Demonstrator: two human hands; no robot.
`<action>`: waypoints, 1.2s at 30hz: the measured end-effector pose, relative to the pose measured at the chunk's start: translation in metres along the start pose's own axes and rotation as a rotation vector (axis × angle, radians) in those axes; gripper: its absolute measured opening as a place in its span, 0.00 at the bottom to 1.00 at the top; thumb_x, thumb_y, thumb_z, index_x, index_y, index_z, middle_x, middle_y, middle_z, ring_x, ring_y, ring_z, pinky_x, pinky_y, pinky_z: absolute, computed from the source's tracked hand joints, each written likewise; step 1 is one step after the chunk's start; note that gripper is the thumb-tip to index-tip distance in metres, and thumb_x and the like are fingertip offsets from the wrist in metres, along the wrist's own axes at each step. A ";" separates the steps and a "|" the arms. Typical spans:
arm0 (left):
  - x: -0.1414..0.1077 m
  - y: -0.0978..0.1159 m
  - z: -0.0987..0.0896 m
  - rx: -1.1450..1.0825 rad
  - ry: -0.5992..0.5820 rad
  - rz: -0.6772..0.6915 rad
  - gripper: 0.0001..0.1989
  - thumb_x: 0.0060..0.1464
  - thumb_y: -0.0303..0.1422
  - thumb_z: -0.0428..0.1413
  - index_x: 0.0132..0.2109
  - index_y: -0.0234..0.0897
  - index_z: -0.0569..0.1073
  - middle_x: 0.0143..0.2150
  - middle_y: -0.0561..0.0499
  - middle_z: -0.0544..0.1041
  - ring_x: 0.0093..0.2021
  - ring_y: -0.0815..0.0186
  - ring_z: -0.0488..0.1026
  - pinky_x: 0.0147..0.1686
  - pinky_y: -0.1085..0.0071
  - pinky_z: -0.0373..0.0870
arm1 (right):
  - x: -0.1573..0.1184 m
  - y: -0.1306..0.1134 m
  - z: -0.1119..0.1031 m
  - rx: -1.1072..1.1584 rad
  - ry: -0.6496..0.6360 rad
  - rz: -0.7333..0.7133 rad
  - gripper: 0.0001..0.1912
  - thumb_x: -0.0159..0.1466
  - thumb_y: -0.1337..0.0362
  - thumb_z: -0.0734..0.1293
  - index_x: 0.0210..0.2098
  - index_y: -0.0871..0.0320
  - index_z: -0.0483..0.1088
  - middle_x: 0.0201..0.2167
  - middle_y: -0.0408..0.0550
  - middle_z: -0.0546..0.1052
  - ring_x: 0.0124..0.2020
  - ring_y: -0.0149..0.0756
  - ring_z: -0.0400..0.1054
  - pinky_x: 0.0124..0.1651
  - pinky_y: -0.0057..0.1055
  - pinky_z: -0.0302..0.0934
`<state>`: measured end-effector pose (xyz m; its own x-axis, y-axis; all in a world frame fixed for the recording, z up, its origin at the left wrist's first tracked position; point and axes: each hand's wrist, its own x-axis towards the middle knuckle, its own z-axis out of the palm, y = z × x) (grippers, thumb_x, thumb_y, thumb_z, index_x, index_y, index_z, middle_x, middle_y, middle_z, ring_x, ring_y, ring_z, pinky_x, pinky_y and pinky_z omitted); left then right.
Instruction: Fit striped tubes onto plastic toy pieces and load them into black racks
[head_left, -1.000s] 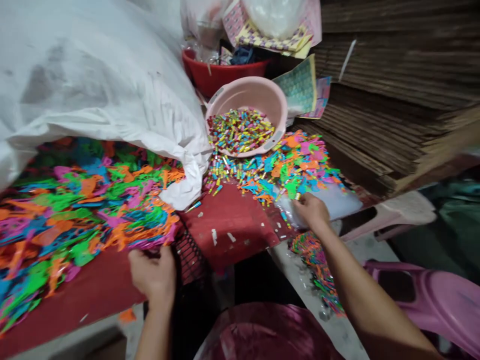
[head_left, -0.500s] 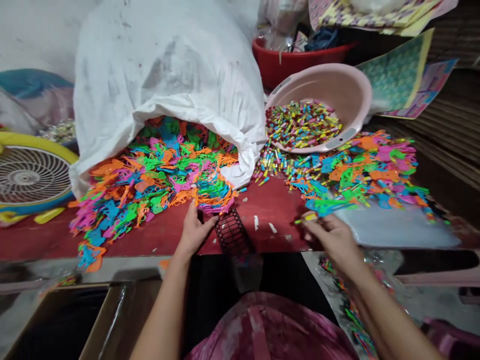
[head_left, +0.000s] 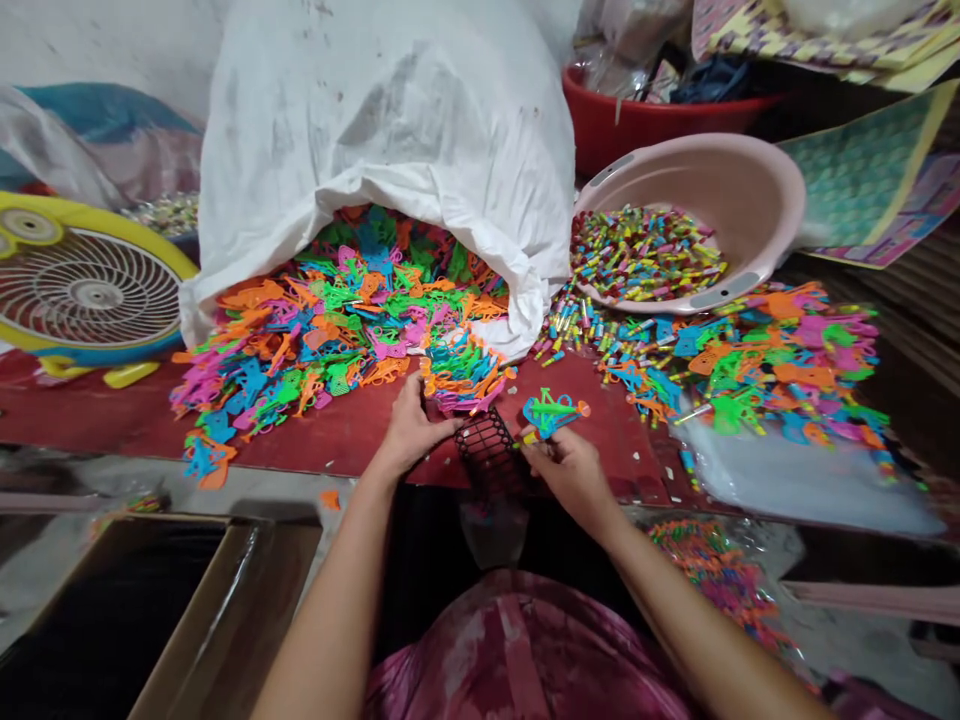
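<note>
Right hand [head_left: 574, 475]: fingers clamped on green-and-blue plastic pieces [head_left: 553, 408], a small yellow tube piece [head_left: 529, 437] by the fingertips. These sit over the red bench [head_left: 611, 425], just right of the black mesh strip [head_left: 487, 450]. Left hand [head_left: 409, 430]: thumb and index apart, thumb by the mesh strip's upper left edge, index beside a fanned cluster of plastic pieces [head_left: 469, 368]; its other fingers are mostly hidden, can't tell their grip.

Handling well, my call: pinch the pieces near one end so they don't fan out, keep the tube piece under the fingertips, and approach the mesh opening square-on and slowly. Left hand should steady the mesh edge lightly, since it looks bendy and a hard squeeze might fold it. Thin loops and prongs could snag on the mesh or on the cluster (easy tangle, that one), so keep a little clearance.

Looks: held pieces are flat, thin, bright green over blue, with loops and an orange tip at the right end; exact shapes too small to tell. Tube piece looks short and glossy. Mesh strip is black, open-grid, with round loops along its top edge, hanging over the bench's near edge. Cluster is layered orange, green, blue and pink.
</note>
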<state>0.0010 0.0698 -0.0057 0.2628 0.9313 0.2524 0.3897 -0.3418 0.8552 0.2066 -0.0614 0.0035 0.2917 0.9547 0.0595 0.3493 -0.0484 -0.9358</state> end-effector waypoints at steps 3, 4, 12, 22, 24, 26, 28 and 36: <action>-0.008 0.005 0.005 0.104 0.037 -0.106 0.43 0.37 0.39 0.71 0.58 0.34 0.62 0.49 0.43 0.76 0.47 0.55 0.75 0.52 0.56 0.67 | 0.001 0.001 -0.006 -0.024 0.043 0.030 0.15 0.59 0.53 0.67 0.33 0.59 0.73 0.19 0.40 0.68 0.21 0.30 0.61 0.26 0.27 0.56; -0.013 0.008 0.009 0.154 0.083 -0.147 0.45 0.36 0.41 0.71 0.59 0.35 0.61 0.48 0.44 0.76 0.45 0.55 0.75 0.52 0.55 0.66 | 0.002 0.001 -0.009 -0.042 0.056 0.047 0.15 0.58 0.53 0.67 0.33 0.60 0.73 0.19 0.40 0.68 0.21 0.30 0.61 0.26 0.27 0.56; -0.066 0.039 0.038 0.462 0.289 -0.247 0.40 0.43 0.51 0.66 0.57 0.35 0.64 0.51 0.40 0.73 0.53 0.46 0.70 0.50 0.52 0.65 | -0.003 -0.009 -0.021 -0.011 0.102 0.061 0.17 0.60 0.53 0.67 0.39 0.61 0.74 0.18 0.41 0.72 0.21 0.32 0.66 0.29 0.28 0.60; -0.077 0.031 0.032 0.299 0.167 -0.155 0.22 0.53 0.40 0.62 0.52 0.38 0.70 0.39 0.49 0.78 0.43 0.54 0.74 0.42 0.62 0.61 | 0.008 -0.003 0.000 -0.073 0.042 -0.038 0.15 0.61 0.53 0.66 0.27 0.58 0.70 0.18 0.43 0.73 0.21 0.33 0.67 0.29 0.28 0.59; -0.074 0.029 0.029 0.292 0.150 -0.138 0.21 0.52 0.39 0.63 0.51 0.38 0.71 0.38 0.50 0.78 0.42 0.56 0.74 0.41 0.63 0.59 | 0.013 -0.002 0.000 -0.169 0.034 -0.079 0.17 0.62 0.53 0.65 0.23 0.57 0.67 0.18 0.44 0.73 0.21 0.33 0.67 0.29 0.29 0.58; -0.073 0.028 0.027 0.289 0.130 -0.122 0.19 0.52 0.39 0.63 0.50 0.38 0.72 0.37 0.51 0.77 0.40 0.57 0.74 0.40 0.64 0.58 | 0.017 -0.001 -0.001 -0.254 0.027 -0.117 0.17 0.62 0.53 0.64 0.22 0.57 0.66 0.17 0.44 0.72 0.22 0.33 0.66 0.30 0.30 0.57; -0.071 0.026 0.024 0.289 0.108 -0.108 0.17 0.52 0.38 0.63 0.48 0.38 0.72 0.36 0.52 0.77 0.39 0.58 0.73 0.39 0.65 0.57 | 0.020 -0.001 -0.002 -0.320 0.010 -0.158 0.17 0.63 0.54 0.64 0.22 0.56 0.66 0.18 0.44 0.72 0.23 0.33 0.65 0.31 0.30 0.57; -0.064 0.021 0.015 0.286 0.033 -0.098 0.14 0.52 0.39 0.63 0.43 0.38 0.74 0.33 0.53 0.75 0.35 0.62 0.71 0.34 0.67 0.53 | 0.025 -0.003 -0.004 -0.398 -0.089 -0.282 0.14 0.66 0.56 0.62 0.27 0.56 0.65 0.21 0.43 0.69 0.24 0.33 0.63 0.30 0.30 0.54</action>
<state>0.0055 0.0013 -0.0102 0.1849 0.9636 0.1931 0.6456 -0.2672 0.7154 0.2163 -0.0386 0.0087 0.0659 0.9672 0.2453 0.7216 0.1236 -0.6812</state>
